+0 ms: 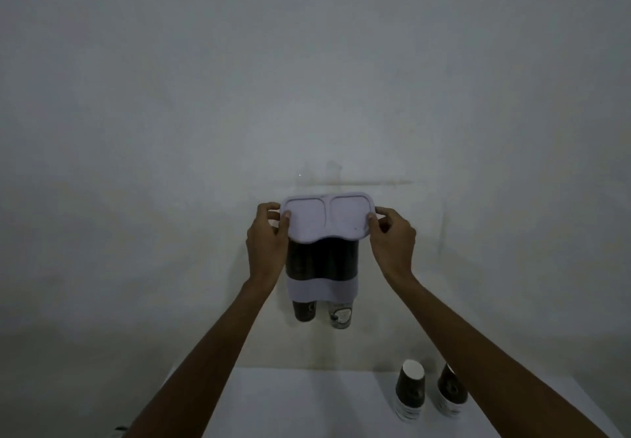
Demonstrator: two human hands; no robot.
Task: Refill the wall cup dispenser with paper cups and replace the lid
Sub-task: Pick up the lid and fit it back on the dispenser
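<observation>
Hands grip lid atop cup-filled dispenser; cup stacks on table.

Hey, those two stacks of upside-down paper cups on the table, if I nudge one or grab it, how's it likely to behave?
The left stack and right stack both look tall and narrow and already lean, so a sideways nudge would probably tip them. Being nested paper, they are likely light and may crush if squeezed. Lifting by the top cup might pull it off alone.

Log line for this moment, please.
both hands grip lid ends | lid atop dispenser | two cup stacks on table
</observation>
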